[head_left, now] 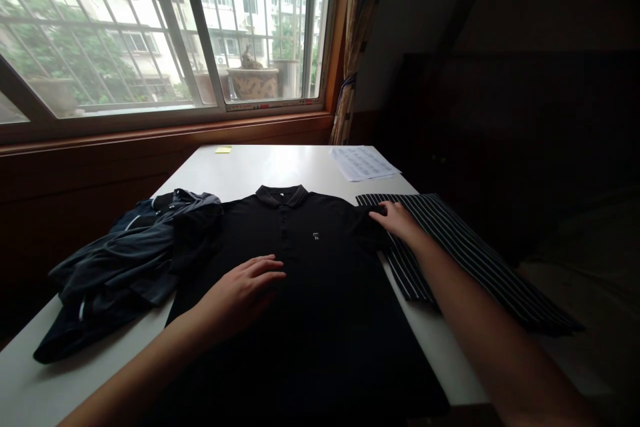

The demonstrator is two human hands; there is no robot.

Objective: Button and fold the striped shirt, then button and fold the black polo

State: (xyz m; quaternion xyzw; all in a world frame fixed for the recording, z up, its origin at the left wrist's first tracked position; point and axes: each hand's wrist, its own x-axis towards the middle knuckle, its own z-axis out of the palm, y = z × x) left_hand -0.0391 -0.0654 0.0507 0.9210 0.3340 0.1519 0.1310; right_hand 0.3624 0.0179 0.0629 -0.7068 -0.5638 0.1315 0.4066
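Observation:
A black polo shirt (pixel 300 293) lies spread out, front up, with its collar towards the window and a small light logo on the chest. Over its middle is my left hand (pixel 253 283), fingers stretched out and holding nothing; whether it touches the cloth I cannot tell. My right hand (pixel 397 219) is closed at the edge of the shirt's sleeve on the right, thumb and fingers pinching the dark fabric. The other sleeve reaches a crumpled heap of dark blue-grey clothing (pixel 125 267) on the left.
A black-and-white striped cloth (pixel 450 233) lies at the right, partly under my right arm. The white table (pixel 270 163) also bears printed papers (pixel 364 163) and a yellow sticky note pad (pixel 223 149). Beyond it are a barred window and a curtain (pixel 347 80).

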